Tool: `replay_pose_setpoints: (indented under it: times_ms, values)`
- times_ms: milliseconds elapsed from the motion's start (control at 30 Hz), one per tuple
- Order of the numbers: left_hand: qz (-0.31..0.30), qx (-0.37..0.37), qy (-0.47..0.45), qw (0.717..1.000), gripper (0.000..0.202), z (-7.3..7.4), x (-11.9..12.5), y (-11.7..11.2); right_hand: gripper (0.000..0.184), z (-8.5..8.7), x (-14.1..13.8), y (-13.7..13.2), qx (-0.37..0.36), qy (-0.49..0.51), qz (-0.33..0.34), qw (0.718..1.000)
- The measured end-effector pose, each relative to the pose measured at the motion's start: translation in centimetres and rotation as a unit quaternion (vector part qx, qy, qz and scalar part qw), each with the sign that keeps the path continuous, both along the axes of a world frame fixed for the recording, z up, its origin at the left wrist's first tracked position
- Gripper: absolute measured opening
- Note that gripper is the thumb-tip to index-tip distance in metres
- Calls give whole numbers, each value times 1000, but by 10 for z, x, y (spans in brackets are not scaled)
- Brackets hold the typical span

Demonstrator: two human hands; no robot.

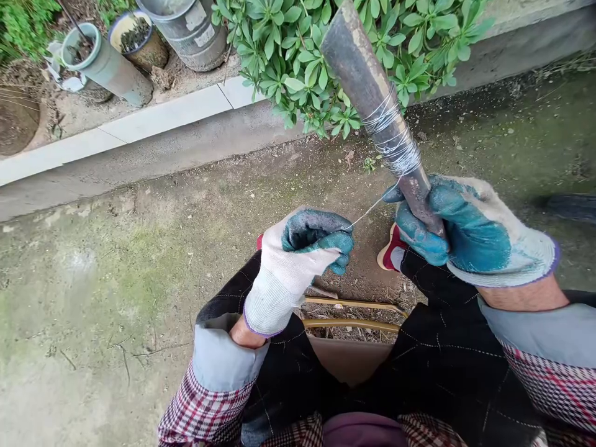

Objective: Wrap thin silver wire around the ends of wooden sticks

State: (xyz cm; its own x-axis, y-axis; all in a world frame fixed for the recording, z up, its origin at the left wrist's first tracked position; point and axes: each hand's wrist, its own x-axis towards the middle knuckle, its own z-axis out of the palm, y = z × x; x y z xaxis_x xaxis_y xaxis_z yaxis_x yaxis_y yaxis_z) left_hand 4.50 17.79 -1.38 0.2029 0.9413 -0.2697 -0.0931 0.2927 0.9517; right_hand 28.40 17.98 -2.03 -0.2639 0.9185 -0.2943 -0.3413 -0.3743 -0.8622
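Note:
Both hands wear white knit gloves with teal rubber palms. My right hand (470,226) is wrapped round the lower end of a dark, worn stick-like piece (358,68), which tilts up to the left. Thin silvery wire (395,146) is wound in many loose turns about its middle. From these turns one strand runs down to my left hand (316,239), whose thumb and fingers pinch it, holding it taut. The left palm is partly turned up. Whether the dark piece is wood or metal I cannot tell.
A leafy green shrub (298,62) grows behind the dark piece. Pots and a metal bucket (195,37) stand beyond a white-tiled kerb (172,118). Below me are two yellowish bars (351,323) between black-trousered legs, and a red shoe (390,248) on the mossy ground.

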Motion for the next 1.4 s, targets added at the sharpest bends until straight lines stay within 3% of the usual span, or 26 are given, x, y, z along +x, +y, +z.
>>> replay_pose_setpoints:
  times_ms: [200,367,533,667,800,933,1133,1267,1400]
  values:
    - [29,38,26,999,37,1,1,-4,25,0,2,0,-7,-20,-8,1000]
    - [30,87,79,993,28,0,2,-4,27,3,-8,1,-24,-48,14,998]
    - [16,215,204,955,15,-5,3,-4,27,10,-37,1,-9,-47,22,999]
    - [19,273,237,932,15,-6,4,-4,30,20,-52,0,3,-40,6,999]
    - [25,228,201,952,14,-3,8,-5,31,24,-54,-4,-9,-26,-40,999]
    - [22,121,123,985,20,0,9,-3,23,24,-53,-6,13,-50,-66,997]
    - [-94,-45,8,995,31,-5,2,4,23,20,-49,-5,20,-75,-51,996]
    - [-111,-66,-12,992,29,-11,-2,5,23,17,-47,-5,18,-70,-28,997]
    - [-66,-24,8,997,28,-11,1,5,20,20,-49,-5,26,-69,-37,997]
